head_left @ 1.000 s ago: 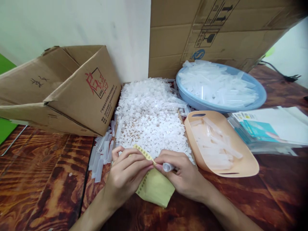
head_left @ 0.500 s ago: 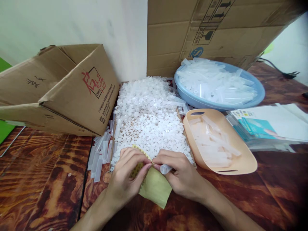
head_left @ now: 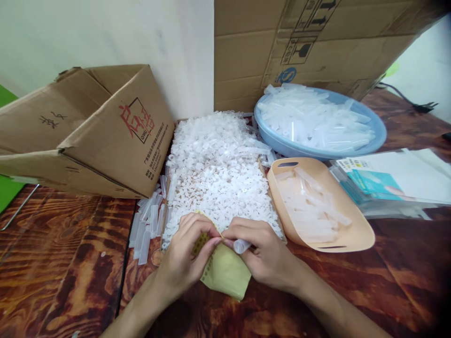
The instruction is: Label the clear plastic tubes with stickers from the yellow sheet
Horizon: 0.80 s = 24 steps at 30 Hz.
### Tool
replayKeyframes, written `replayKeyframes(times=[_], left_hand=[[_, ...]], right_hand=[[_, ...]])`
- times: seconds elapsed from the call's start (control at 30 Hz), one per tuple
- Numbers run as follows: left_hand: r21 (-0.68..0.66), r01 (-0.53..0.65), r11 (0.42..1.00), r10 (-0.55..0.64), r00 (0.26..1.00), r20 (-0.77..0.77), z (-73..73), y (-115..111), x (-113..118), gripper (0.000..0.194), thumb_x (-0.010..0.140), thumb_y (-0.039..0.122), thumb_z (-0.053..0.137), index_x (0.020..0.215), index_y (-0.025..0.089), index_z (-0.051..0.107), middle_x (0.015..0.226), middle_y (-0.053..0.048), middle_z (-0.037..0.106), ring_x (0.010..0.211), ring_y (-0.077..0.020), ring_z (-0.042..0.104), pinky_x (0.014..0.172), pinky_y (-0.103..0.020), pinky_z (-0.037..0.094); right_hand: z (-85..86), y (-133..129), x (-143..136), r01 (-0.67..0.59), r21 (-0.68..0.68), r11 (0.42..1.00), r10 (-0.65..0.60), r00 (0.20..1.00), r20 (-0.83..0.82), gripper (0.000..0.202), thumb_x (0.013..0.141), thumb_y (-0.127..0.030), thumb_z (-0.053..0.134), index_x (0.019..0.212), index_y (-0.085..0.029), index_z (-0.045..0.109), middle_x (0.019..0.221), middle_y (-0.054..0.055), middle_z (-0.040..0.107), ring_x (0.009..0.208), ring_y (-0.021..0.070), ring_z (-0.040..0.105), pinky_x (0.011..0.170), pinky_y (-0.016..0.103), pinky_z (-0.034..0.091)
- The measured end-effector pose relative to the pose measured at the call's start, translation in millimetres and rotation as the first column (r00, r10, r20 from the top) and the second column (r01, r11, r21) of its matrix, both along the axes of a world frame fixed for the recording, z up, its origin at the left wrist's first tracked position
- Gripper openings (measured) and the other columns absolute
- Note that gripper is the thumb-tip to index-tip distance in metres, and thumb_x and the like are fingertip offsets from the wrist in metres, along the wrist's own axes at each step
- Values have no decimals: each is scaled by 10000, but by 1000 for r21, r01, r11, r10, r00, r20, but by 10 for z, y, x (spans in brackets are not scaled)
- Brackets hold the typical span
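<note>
Left hand [head_left: 190, 251] pinched a yellow sheet [head_left: 230, 274] between thumb and fingertips, just nearer than a heap of small white pieces [head_left: 225, 183]; its fingers hid part of the sheet. Right hand [head_left: 268, 251] was curled round a clear tube [head_left: 241, 246], fingertips meeting the left's. Open carton [head_left: 116, 126] stood left, loose tubes [head_left: 143, 234] beside it. Peach tray [head_left: 362, 237] and blue basin [head_left: 338, 153], both holding tubes, crowded the right; packets [head_left: 384, 183] lay beside the tray. Large carton [head_left: 246, 61] blocked the space behind.
</note>
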<state>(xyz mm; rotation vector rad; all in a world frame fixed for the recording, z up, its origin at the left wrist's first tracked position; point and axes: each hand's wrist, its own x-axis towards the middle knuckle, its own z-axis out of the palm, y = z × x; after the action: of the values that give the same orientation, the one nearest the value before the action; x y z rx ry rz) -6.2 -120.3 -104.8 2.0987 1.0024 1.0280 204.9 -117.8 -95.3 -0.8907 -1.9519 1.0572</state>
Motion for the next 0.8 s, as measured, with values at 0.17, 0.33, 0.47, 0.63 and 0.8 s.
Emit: replayKeyframes(times=[0.17, 0.33, 0.47, 0.63, 0.8], left_hand=[[-84, 31, 996, -32, 999, -14, 14, -16, -8, 135, 1025, 86, 532, 964, 204, 551, 904, -17, 593, 881, -172, 558, 813, -310, 418], [-244, 28, 969, -18, 999, 41, 26, -33, -21, 118, 1057, 156, 506, 965, 218, 545, 928, -17, 582, 909, -178, 554, 808, -302, 423], [-359, 40, 933, 17, 988, 154, 59, -45, -3, 126, 1077, 228, 509, 962, 227, 560, 934, -9, 577, 901, -166, 561, 792, -281, 433], [-439, 77, 895, 34, 970, 239, 106, -73, 41, 132, 1072, 272, 548, 956, 226, 590, 933, -7, 584, 888, -159, 574, 776, -272, 440], [-378, 53, 924, 8, 988, 157, 88, -87, 63, 119, 1062, 244, 562, 949, 221, 591, 905, -3, 582, 878, -161, 566, 802, -285, 420]], right_hand=[[-9, 5, -4, -4, -21, 1000, 3, 1000, -17, 199, 946, -59, 565, 908, -143, 741, 778, 36, 650, 727, 158, 608, 665, 272, 426], [11, 12, 8, 7, -71, 997, -8, 1000, -9, 159, 976, -116, 606, 915, -149, 748, 783, 28, 663, 724, 149, 622, 665, 262, 429], [-6, 16, 15, 50, -47, 998, -48, 997, 53, 119, 977, -144, 621, 974, -157, 739, 831, 33, 670, 767, 159, 634, 691, 269, 443], [-66, 11, -15, 111, 107, 988, -129, 977, 169, 46, 944, -181, 665, 970, -147, 683, 887, 53, 642, 779, 179, 617, 676, 288, 437], [-98, -8, -67, 73, 97, 993, -91, 975, 204, 44, 938, -144, 623, 901, -165, 634, 847, 28, 592, 746, 165, 579, 646, 278, 414]])
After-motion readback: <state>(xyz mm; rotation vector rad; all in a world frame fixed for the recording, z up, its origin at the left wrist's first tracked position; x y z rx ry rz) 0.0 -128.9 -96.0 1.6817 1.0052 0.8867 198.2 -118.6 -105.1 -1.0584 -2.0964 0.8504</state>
